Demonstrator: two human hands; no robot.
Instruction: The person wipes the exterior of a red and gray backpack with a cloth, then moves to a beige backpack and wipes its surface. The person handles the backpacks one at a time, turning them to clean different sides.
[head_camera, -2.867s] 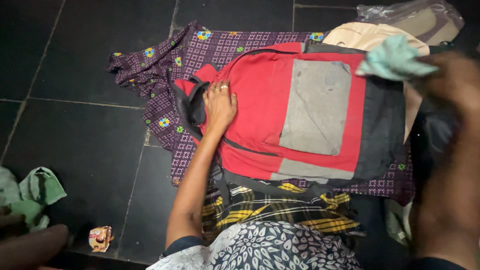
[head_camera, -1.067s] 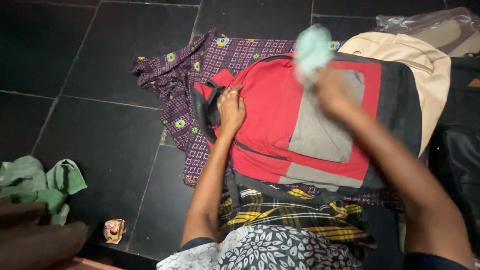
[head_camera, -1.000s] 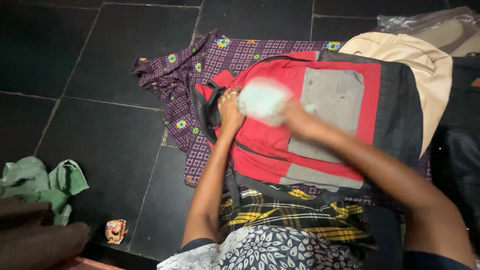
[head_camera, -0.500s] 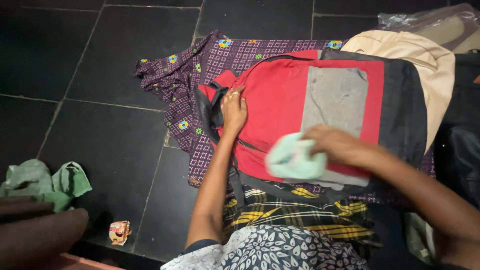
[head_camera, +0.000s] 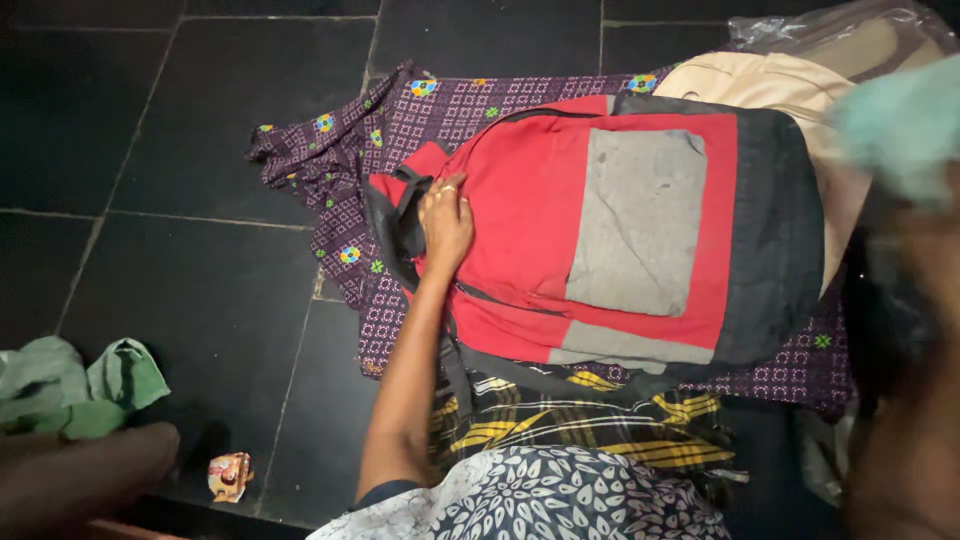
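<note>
Dark floor tiles (head_camera: 180, 260) underlie the backpack (head_camera: 600, 230), pinned by the flat, open left hand (head_camera: 445, 222), while the right hand (head_camera: 925, 250), wiping low moments ago, has lifted its gripped cloth (head_camera: 900, 120) off the backpack.

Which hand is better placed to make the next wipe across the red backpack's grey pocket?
Probably right. The right hand is raised, blurred, at the frame's right edge with the pale green cloth. The left hand lies flat on the red backpack, pinning it near the straps.

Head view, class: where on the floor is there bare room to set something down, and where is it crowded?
Bare dark tiles lie left of the purple cloth, above the green cloth and small wrapper. The right side is crowded: red backpack, beige bag, blurred right hand.
</note>
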